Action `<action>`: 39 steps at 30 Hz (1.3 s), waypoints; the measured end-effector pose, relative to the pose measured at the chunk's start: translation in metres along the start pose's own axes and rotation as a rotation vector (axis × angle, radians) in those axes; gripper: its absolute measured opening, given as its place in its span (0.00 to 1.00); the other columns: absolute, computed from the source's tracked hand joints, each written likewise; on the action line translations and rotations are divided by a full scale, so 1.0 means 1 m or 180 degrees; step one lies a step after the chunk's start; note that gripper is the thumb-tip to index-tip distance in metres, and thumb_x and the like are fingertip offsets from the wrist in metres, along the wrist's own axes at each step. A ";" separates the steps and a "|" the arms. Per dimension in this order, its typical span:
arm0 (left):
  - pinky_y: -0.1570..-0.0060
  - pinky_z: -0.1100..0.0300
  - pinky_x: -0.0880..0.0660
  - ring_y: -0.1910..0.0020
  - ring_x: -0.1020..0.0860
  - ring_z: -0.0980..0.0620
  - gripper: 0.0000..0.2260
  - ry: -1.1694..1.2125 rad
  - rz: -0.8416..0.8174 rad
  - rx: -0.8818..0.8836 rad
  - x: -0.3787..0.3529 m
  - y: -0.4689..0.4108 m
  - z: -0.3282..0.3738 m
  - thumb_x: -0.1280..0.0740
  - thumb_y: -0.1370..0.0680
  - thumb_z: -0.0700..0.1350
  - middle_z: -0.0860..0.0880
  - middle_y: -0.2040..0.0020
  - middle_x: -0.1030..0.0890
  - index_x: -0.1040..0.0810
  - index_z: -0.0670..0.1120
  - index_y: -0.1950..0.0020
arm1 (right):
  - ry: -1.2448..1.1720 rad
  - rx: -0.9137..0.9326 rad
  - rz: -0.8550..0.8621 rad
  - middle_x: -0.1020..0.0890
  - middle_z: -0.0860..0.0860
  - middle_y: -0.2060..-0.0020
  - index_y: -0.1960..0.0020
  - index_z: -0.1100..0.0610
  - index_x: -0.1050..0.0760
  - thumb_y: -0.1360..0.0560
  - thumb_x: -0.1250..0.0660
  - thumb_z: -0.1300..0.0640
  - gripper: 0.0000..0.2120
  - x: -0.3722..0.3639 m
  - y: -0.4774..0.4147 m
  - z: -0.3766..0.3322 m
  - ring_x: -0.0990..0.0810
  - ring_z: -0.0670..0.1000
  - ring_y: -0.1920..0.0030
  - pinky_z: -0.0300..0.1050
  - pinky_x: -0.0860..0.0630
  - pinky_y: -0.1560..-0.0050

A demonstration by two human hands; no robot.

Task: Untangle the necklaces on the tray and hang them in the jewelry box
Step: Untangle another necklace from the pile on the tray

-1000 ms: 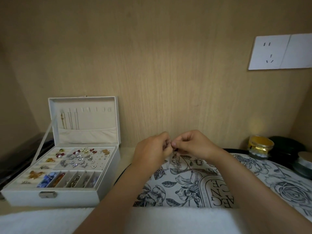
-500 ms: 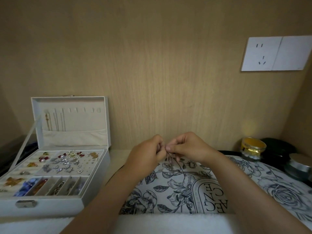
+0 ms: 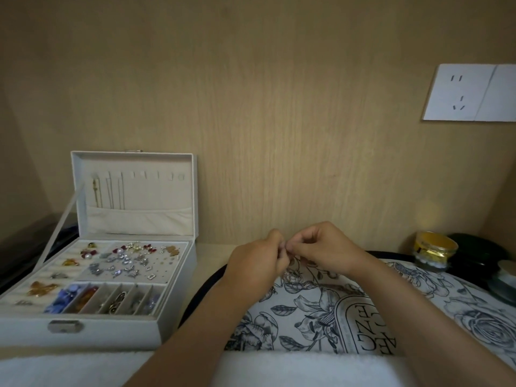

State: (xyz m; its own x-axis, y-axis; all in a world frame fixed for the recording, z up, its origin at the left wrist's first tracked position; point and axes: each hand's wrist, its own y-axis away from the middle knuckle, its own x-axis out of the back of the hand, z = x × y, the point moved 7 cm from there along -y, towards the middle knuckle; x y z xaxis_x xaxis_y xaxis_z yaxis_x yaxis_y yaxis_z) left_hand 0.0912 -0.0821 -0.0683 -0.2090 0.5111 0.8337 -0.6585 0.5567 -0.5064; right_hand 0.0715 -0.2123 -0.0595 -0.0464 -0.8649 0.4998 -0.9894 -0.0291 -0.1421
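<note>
My left hand [image 3: 257,263] and right hand [image 3: 321,250] meet knuckle to knuckle above the far edge of the floral tray [image 3: 307,319]. The fingertips of both are curled in and pinching at one spot. The link they hold is too small to make out, but a thin necklace [image 3: 314,284] glints on the tray just below them and appears to run up to the pinch.

The open jewelry box [image 3: 83,335] stands on the tabletop [image 3: 208,256] to my left, well apart from my hands. Its raised lid carries a row of hooks [image 3: 145,175], and a few hung chains [image 3: 111,191] already drape from the leftmost ones.

By my reckoning the chain is nearly weightless, limp and slippery. It is quick to knot again if left slack, and fine enough to kink or snap under a hard pull. The place to take it is either side of the knot, between fingertip pads, teasing loops open rather than tugging. For the carry to a hook, I would hold it near the clasp and let the rest hang free.

The lettering [image 3: 363,331] printed on the tray lies upside down to me and is partly covered by my right forearm. Single capitals such as E, Z and G show, but no whole word. The wall socket [image 3: 458,93] and the gold-lidded jar [image 3: 434,251] bear no writing I can read.
</note>
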 end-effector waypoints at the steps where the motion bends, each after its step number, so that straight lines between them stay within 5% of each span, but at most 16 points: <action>1: 0.68 0.57 0.31 0.69 0.25 0.55 0.06 0.0059 0.0011 0.0025 0.000 0.000 -0.001 0.42 0.18 0.50 0.56 0.68 0.25 0.31 0.49 0.47 | 0.0014 0.0029 0.0022 0.16 0.51 0.68 0.55 0.59 0.14 0.23 0.29 0.60 0.06 0.000 -0.001 0.000 0.25 0.42 0.71 0.34 0.28 0.68; 8: 0.64 0.57 0.26 0.67 0.21 0.58 0.04 0.0424 -0.0199 0.0063 -0.003 0.004 -0.003 0.41 0.18 0.50 0.56 0.64 0.18 0.31 0.51 0.48 | 0.0360 0.0312 0.0054 0.14 0.50 0.65 0.58 0.56 0.14 0.25 0.28 0.62 0.05 -0.001 0.000 -0.001 0.21 0.43 0.66 0.37 0.25 0.63; 15: 0.67 0.58 0.32 0.66 0.23 0.51 0.09 -0.0586 -0.0074 -0.0143 0.006 0.000 0.004 0.44 0.18 0.51 0.52 0.61 0.21 0.30 0.47 0.45 | 0.1614 0.0680 -0.0091 0.19 0.45 0.66 0.61 0.50 0.22 0.27 0.30 0.57 0.05 -0.012 0.001 -0.017 0.25 0.40 0.67 0.39 0.25 0.63; 18: 0.67 0.57 0.32 0.67 0.25 0.52 0.08 -0.0647 -0.0161 -0.0263 0.010 0.000 0.005 0.44 0.18 0.50 0.53 0.63 0.23 0.30 0.47 0.45 | 0.1104 0.0257 -0.0320 0.24 0.43 0.69 0.58 0.56 0.23 0.23 0.35 0.58 0.06 -0.014 0.000 -0.009 0.30 0.40 0.70 0.36 0.31 0.66; 24: 0.63 0.61 0.23 0.64 0.21 0.61 0.06 0.2210 -0.0201 0.0774 0.001 0.004 -0.007 0.39 0.17 0.46 0.55 0.60 0.18 0.23 0.50 0.49 | 0.0461 -0.0087 -0.0371 0.27 0.46 0.73 0.56 0.58 0.23 0.17 0.40 0.57 0.11 -0.006 0.006 -0.007 0.31 0.42 0.74 0.33 0.33 0.75; 27: 0.63 0.61 0.21 0.65 0.19 0.58 0.05 0.2994 -0.0177 0.1358 0.000 0.004 -0.009 0.35 0.19 0.44 0.48 0.58 0.16 0.19 0.47 0.49 | 0.0387 -0.0004 -0.0238 0.26 0.48 0.73 0.54 0.64 0.22 0.19 0.36 0.55 0.13 0.005 0.005 -0.009 0.31 0.44 0.74 0.35 0.33 0.73; 33: 0.72 0.68 0.28 0.71 0.23 0.61 0.02 0.3108 -0.0204 0.1595 0.003 0.007 -0.014 0.26 0.25 0.44 0.56 0.68 0.17 0.15 0.50 0.57 | 0.0525 0.0210 -0.0347 0.26 0.48 0.72 0.59 0.58 0.20 0.20 0.33 0.56 0.10 0.006 0.004 -0.013 0.32 0.48 0.70 0.44 0.32 0.66; 39: 0.63 0.62 0.26 0.69 0.23 0.59 0.05 0.2517 -0.0339 0.1492 0.004 0.004 -0.014 0.30 0.25 0.46 0.53 0.66 0.17 0.16 0.50 0.59 | 0.0722 0.0267 -0.0271 0.28 0.42 0.74 0.65 0.52 0.25 0.21 0.33 0.58 0.14 0.002 0.004 -0.019 0.33 0.43 0.72 0.40 0.32 0.68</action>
State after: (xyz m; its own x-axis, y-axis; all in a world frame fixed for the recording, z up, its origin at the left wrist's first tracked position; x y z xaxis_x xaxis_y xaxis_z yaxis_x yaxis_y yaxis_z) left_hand 0.0977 -0.0691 -0.0701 0.3101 0.8668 0.3905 -0.9072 0.3926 -0.1512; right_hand 0.0652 -0.2045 -0.0424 -0.0025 -0.7233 0.6906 -0.9766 -0.1466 -0.1571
